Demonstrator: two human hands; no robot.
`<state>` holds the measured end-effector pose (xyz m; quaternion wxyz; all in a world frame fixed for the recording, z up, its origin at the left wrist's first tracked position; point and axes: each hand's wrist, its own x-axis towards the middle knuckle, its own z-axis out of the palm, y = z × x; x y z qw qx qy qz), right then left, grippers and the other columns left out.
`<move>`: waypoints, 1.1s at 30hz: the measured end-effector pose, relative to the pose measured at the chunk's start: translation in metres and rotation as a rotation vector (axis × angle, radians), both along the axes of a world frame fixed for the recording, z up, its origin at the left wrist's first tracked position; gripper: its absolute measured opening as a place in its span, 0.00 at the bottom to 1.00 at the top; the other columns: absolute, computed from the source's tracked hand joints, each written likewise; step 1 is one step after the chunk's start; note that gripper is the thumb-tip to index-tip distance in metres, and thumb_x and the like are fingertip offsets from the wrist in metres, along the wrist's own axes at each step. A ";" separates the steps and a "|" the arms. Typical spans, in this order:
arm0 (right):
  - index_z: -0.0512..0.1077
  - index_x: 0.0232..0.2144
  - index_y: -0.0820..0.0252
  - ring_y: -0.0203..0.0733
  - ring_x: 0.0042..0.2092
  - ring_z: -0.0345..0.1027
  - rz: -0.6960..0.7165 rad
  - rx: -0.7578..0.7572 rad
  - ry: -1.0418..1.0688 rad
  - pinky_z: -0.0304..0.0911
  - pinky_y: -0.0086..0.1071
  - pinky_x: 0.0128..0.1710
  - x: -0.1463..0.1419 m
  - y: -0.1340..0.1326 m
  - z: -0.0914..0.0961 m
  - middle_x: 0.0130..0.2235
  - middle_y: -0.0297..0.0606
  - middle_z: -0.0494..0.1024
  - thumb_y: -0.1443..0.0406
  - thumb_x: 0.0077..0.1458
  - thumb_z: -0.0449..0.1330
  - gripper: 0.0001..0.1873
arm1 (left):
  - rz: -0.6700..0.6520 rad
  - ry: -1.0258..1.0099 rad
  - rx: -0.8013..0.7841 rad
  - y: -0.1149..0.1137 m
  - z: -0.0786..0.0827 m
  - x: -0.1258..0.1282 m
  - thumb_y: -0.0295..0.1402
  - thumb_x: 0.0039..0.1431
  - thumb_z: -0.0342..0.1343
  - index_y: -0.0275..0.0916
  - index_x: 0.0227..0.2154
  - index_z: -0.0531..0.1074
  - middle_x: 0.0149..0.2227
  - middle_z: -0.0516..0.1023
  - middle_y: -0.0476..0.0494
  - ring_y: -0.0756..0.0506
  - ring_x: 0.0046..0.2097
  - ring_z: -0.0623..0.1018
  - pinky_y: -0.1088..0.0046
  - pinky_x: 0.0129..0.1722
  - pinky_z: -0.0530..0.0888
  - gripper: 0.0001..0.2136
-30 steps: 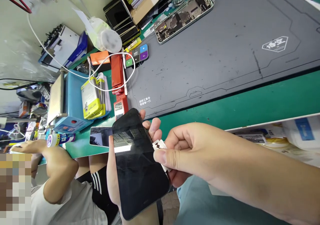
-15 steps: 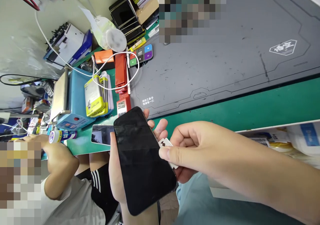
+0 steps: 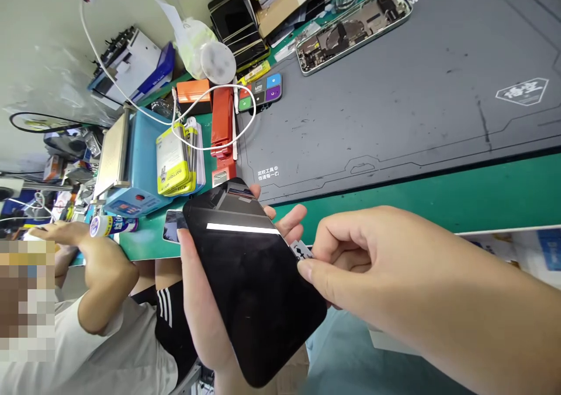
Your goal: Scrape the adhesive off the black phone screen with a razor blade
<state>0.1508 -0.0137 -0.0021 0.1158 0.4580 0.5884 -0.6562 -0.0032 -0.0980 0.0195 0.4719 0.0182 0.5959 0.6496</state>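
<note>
My left hand (image 3: pixel 205 319) is wrapped round a black phone (image 3: pixel 254 278), dark screen up, held above the edge of the green bench. Its fingertips show past the phone's right edge. My right hand (image 3: pixel 363 260) is pinched on a small white card (image 3: pixel 302 250) pressed against the phone's right side. An opened phone body (image 3: pixel 355 27) with its insides bare lies far back on the grey work mat (image 3: pixel 394 103).
A co-worker's arm (image 3: pixel 96 266) rests at the bench's left end, near a white tube (image 3: pixel 111 225). Yellow battery packs (image 3: pixel 175 161), a blue device (image 3: pixel 127 167), red cases (image 3: pixel 221 120), a white cable and stacked boxes crowd the left.
The phone has tilted, its screen now turned wider toward me with a bright light strip reflected across it. My right hand with the card has shifted slightly right along the phone's edge.
</note>
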 end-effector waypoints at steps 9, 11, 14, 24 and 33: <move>0.70 0.24 0.53 0.35 0.19 0.55 0.053 0.013 -0.004 0.42 0.27 0.13 -0.002 0.007 0.003 0.19 0.30 0.66 0.52 0.52 0.62 0.14 | -0.024 -0.149 0.104 -0.005 -0.007 0.001 0.62 0.64 0.49 0.48 0.62 0.73 0.51 0.83 0.40 0.30 0.55 0.82 0.41 0.61 0.76 0.32; 0.70 0.23 0.53 0.34 0.18 0.54 0.061 0.060 0.031 0.41 0.26 0.13 -0.003 0.007 0.004 0.17 0.29 0.65 0.51 0.53 0.62 0.15 | 0.022 -0.163 0.078 -0.002 -0.006 0.003 0.63 0.63 0.49 0.47 0.62 0.73 0.50 0.83 0.39 0.30 0.54 0.83 0.42 0.60 0.77 0.33; 0.68 0.21 0.53 0.34 0.17 0.54 0.067 0.167 0.087 0.40 0.26 0.12 -0.002 0.004 0.002 0.17 0.29 0.65 0.51 0.56 0.59 0.17 | 0.049 -0.194 0.044 0.000 -0.005 0.007 0.66 0.61 0.48 0.46 0.60 0.74 0.50 0.82 0.36 0.29 0.53 0.83 0.40 0.57 0.78 0.36; 0.71 0.26 0.54 0.34 0.24 0.62 0.008 0.083 0.151 0.47 0.26 0.15 0.001 0.008 -0.007 0.26 0.29 0.74 0.54 0.60 0.61 0.15 | 0.103 0.072 0.008 0.000 -0.002 0.006 0.56 0.70 0.43 0.47 0.61 0.74 0.62 0.77 0.43 0.33 0.60 0.79 0.52 0.55 0.82 0.28; 0.71 0.25 0.53 0.36 0.22 0.59 -0.048 0.048 0.108 0.48 0.29 0.16 0.003 -0.007 -0.004 0.22 0.28 0.67 0.57 0.58 0.63 0.12 | -0.001 -0.054 0.116 -0.006 -0.001 0.002 0.60 0.68 0.44 0.47 0.60 0.75 0.50 0.84 0.41 0.37 0.57 0.82 0.60 0.51 0.84 0.31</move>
